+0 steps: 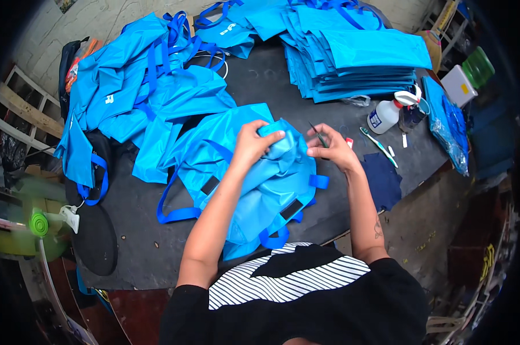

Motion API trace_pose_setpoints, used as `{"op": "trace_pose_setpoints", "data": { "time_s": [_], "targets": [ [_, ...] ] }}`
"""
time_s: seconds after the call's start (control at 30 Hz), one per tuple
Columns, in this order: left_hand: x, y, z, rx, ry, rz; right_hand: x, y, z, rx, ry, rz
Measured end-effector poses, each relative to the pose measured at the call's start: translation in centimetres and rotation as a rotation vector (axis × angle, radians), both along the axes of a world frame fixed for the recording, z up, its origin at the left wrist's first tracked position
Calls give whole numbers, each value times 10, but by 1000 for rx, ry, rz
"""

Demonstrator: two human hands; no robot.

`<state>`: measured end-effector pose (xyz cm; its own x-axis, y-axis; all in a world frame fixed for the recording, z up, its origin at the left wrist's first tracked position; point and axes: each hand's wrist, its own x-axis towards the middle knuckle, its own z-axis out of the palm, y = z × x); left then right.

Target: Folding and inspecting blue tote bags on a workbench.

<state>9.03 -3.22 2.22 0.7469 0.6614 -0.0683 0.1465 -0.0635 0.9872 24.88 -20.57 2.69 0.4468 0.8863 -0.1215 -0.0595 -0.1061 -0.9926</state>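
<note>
Dark worktable (pixel 254 75), one blue bag (pixel 271 184) gripped by left hand (pixel 251 144) fingers, right hand (pixel 332 148) pinching small snips (pixel 318 135).

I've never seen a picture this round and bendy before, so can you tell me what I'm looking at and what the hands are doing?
The camera sits on a person's head and looks down, so the edges bend and the arms come in from the bottom. There is no machine here, only two bare hands. The left hand grips a bunched-up blue bag lying on a dark table. The right hand pinches a small thin tool by the bag; it is too small to tell exactly what it is. On the left lies a loose heap of blue bags, at the back a neat folded stack. A white bottle and a toothbrush lie to the right.
</note>
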Motion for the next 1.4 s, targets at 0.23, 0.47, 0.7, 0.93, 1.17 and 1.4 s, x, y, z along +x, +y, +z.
{"op": "trace_pose_setpoints", "data": {
  "time_s": [0.23, 0.47, 0.7, 0.93, 1.17, 1.4],
  "targets": [
    [-15, 5, 5, 436, 235, -53, 19, -6, -30, 40, 178, -106],
    [-14, -37, 61, 627, 1, 190, -2, 0, -17, 147, -54, -118],
    [10, -55, 46, 202, 36, -27, -20, -1, -4, 335, -101, -112],
    [6, -44, 21, 519, -38, -27, -27, -7, -13, 255, 20, -10],
    [6, -49, 11, 488, -108, 27, -34, -5, -1, 102, -472, -182],
    [7, -51, 13, 508, -113, 23, -39, -1, 8, 42, -688, -271]
  ]
}}
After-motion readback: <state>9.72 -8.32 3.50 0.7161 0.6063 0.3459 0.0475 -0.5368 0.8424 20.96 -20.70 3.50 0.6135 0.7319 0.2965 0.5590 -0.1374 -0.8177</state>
